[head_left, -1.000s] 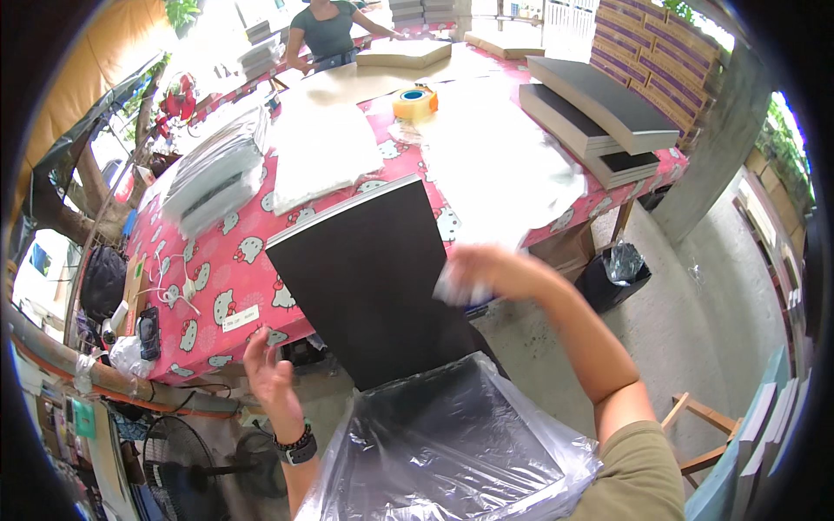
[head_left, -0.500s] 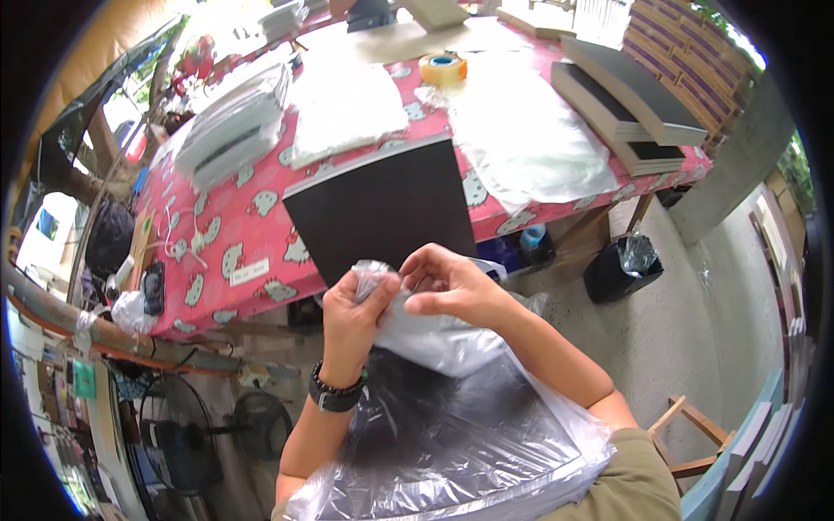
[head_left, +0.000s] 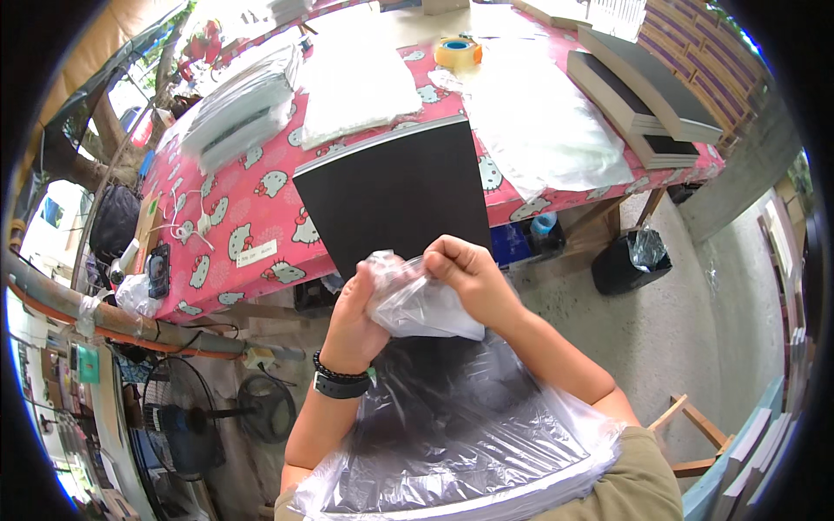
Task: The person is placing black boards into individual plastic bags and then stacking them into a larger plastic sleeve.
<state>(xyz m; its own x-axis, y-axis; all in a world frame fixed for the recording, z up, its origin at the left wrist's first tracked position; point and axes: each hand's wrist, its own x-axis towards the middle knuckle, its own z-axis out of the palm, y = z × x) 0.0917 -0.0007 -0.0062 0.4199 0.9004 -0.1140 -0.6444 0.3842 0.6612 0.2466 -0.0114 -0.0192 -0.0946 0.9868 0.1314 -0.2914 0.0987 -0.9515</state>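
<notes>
Between my hands, in front of my chest, is a clear plastic bag, crumpled at its upper edge. My left hand, with a dark band and beads at its wrist, holds the bag's left side; some of its fingers are hidden behind the film. My right hand pinches the bag's upper right edge between thumb and fingers. Just beyond them a black-covered book lies partly on the table, its near end overhanging the edge. A plastic-wrapped black book or stack rests on my lap, below both hands.
The pink patterned table bears a stack of bagged items, piles of clear bags, a tape roll and black-covered books. A black bin stands at right, a fan at lower left.
My right hand has closed on the bag's edge and pulls the film rightward. The bag's mouth is spread wider between both hands. The view has shifted slightly.
</notes>
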